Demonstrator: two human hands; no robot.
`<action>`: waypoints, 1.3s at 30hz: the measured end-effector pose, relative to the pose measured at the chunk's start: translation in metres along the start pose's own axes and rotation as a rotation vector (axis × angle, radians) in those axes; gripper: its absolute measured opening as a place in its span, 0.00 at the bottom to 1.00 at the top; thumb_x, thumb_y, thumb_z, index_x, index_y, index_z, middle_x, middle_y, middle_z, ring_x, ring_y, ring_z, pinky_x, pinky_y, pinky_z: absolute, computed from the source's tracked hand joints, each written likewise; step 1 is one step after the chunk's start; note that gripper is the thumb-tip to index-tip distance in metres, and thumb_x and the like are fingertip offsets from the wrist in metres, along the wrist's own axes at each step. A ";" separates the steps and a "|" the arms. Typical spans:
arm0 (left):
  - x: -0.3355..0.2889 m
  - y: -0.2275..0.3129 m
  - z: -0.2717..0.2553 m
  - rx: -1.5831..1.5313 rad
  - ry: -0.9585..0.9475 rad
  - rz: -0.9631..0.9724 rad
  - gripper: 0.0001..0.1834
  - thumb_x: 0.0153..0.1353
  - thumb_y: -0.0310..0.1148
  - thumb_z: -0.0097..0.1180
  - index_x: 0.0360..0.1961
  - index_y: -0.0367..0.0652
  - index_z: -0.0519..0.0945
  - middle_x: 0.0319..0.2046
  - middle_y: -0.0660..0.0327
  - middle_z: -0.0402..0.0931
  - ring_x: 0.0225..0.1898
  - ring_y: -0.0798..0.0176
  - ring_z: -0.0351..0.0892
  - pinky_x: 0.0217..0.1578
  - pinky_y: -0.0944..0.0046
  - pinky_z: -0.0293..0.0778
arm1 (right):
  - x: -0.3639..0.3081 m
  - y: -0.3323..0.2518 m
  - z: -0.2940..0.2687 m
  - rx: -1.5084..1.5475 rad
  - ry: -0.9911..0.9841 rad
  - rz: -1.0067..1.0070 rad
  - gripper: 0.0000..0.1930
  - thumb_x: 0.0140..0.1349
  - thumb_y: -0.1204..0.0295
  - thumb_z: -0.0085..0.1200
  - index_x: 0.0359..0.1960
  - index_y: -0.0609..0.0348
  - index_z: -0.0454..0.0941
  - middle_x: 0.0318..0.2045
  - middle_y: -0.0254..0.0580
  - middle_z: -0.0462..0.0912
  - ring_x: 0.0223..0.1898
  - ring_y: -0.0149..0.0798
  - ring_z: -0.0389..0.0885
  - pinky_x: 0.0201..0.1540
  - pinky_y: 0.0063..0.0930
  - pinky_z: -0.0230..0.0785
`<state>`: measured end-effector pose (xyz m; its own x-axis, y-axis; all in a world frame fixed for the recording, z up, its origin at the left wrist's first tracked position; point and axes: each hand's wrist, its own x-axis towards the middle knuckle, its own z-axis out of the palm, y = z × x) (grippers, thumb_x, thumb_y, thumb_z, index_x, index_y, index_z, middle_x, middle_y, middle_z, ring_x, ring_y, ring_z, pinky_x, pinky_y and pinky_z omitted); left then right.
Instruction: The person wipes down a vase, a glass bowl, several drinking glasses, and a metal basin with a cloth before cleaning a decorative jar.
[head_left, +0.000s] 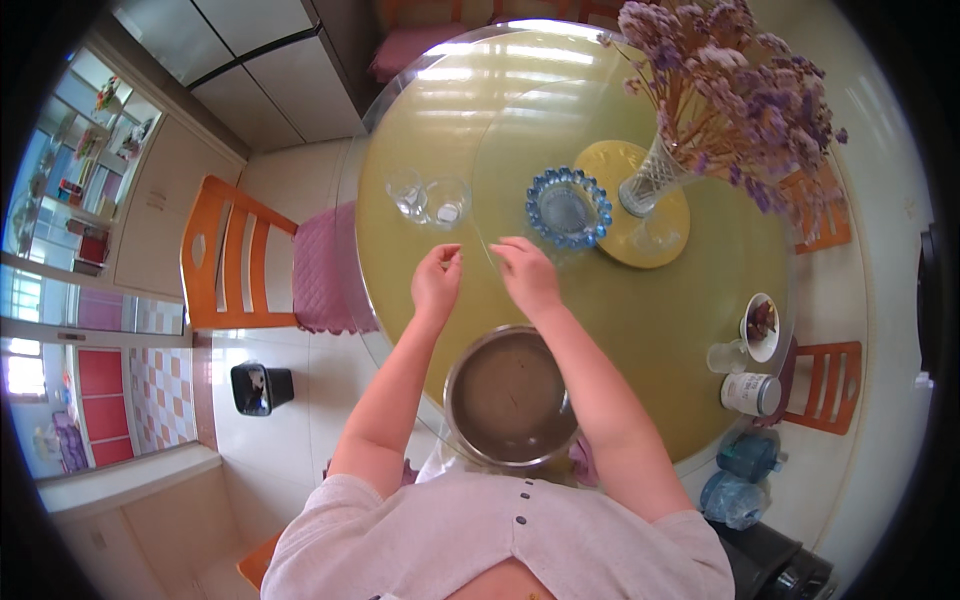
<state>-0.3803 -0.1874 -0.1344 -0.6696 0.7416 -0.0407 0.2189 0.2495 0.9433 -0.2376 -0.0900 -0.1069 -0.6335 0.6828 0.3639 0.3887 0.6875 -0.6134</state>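
Note:
Both hands hover over the near part of the round glass-topped table (640,350), a short gap between them. My left hand (437,285) has its fingers curled toward the thumb in a pinch. The fingers of my right hand (527,275) point left, bent and pressed together. What either pinch holds, if anything, is too small to make out. Just beyond my left hand stand two clear glass cups (405,188). A blue glass bowl with a beaded rim (569,206) lies past my right hand. Close to my body is a round metal basin (505,395), partly covered by my right forearm.
A glass vase (655,178) of dried purple flowers stands on a yellow round board (640,255). At the right edge are a white bowl (757,345), a glass (725,356) and a white jar (750,393). An orange chair (240,260) and a black bin (275,387) are left.

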 end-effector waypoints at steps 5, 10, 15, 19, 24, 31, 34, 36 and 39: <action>0.074 -0.042 -0.024 0.420 0.403 0.113 0.14 0.60 0.34 0.56 0.43 0.34 0.77 0.36 0.53 0.78 0.35 0.62 0.78 0.38 0.63 0.73 | 0.049 0.002 0.089 -0.162 -0.102 -0.070 0.17 0.58 0.76 0.49 0.49 0.48 0.76 0.51 0.40 0.76 0.46 0.44 0.79 0.45 0.38 0.74; 0.122 -0.076 -0.035 0.213 0.319 -0.158 0.18 0.62 0.39 0.54 0.45 0.36 0.75 0.44 0.51 0.73 0.46 0.52 0.74 0.47 0.56 0.70 | 0.066 0.006 0.124 -0.136 -0.167 0.058 0.12 0.60 0.74 0.45 0.45 0.50 0.76 0.48 0.40 0.76 0.45 0.44 0.79 0.44 0.39 0.74; 0.154 -0.108 -0.024 -0.015 0.272 -0.250 0.24 0.62 0.48 0.53 0.42 0.33 0.77 0.41 0.48 0.76 0.44 0.53 0.76 0.46 0.57 0.70 | 0.071 0.015 0.125 -0.283 -0.170 0.020 0.04 0.59 0.73 0.47 0.33 0.53 0.74 0.33 0.40 0.75 0.34 0.44 0.79 0.36 0.37 0.75; 0.181 -0.122 -0.033 0.069 0.188 -0.586 0.42 0.59 0.67 0.45 0.32 0.26 0.79 0.31 0.44 0.79 0.36 0.50 0.78 0.40 0.53 0.71 | 0.052 0.002 0.101 -0.366 -0.157 0.058 0.02 0.58 0.73 0.51 0.31 0.52 0.75 0.31 0.38 0.75 0.34 0.43 0.79 0.33 0.36 0.74; 0.197 -0.110 -0.046 -0.053 0.105 -0.594 0.31 0.59 0.52 0.46 0.28 0.26 0.80 0.23 0.52 0.78 0.25 0.51 0.75 0.31 0.50 0.68 | 0.017 -0.014 0.029 -0.135 -0.027 -0.030 0.04 0.55 0.74 0.51 0.33 0.53 0.76 0.33 0.38 0.76 0.34 0.42 0.79 0.34 0.34 0.74; 0.156 -0.058 -0.039 0.320 0.001 -0.214 0.25 0.55 0.45 0.42 0.20 0.27 0.72 0.16 0.46 0.69 0.21 0.49 0.70 0.28 0.50 0.64 | -0.058 0.018 -0.072 -0.186 0.177 0.155 0.05 0.51 0.77 0.58 0.30 0.54 0.78 0.33 0.38 0.79 0.33 0.43 0.79 0.34 0.33 0.73; 0.114 0.012 -0.005 0.337 -0.216 -0.109 0.25 0.55 0.45 0.42 0.22 0.27 0.75 0.19 0.41 0.71 0.24 0.44 0.72 0.32 0.47 0.65 | -0.092 0.045 -0.112 -0.243 0.203 0.231 0.06 0.50 0.78 0.60 0.30 0.56 0.78 0.31 0.39 0.79 0.33 0.44 0.79 0.35 0.34 0.73; 0.091 0.037 0.033 0.383 -0.359 -0.031 0.25 0.55 0.45 0.42 0.25 0.29 0.78 0.24 0.38 0.74 0.30 0.38 0.75 0.36 0.46 0.68 | -0.112 0.073 -0.125 -0.283 0.246 0.287 0.07 0.48 0.79 0.61 0.30 0.57 0.78 0.31 0.39 0.79 0.33 0.45 0.79 0.35 0.34 0.73; 0.054 0.066 0.099 0.444 -0.514 -0.058 0.25 0.55 0.45 0.42 0.27 0.30 0.80 0.29 0.36 0.76 0.37 0.35 0.76 0.41 0.45 0.70 | -0.134 0.110 -0.147 -0.280 0.263 0.318 0.06 0.51 0.78 0.59 0.31 0.56 0.77 0.33 0.40 0.79 0.34 0.47 0.78 0.35 0.37 0.72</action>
<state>-0.3315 -0.0694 -0.1073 -0.2912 0.8935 -0.3418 0.5368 0.4484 0.7147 -0.0117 -0.0699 -0.1198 -0.2783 0.8840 0.3757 0.7231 0.4503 -0.5238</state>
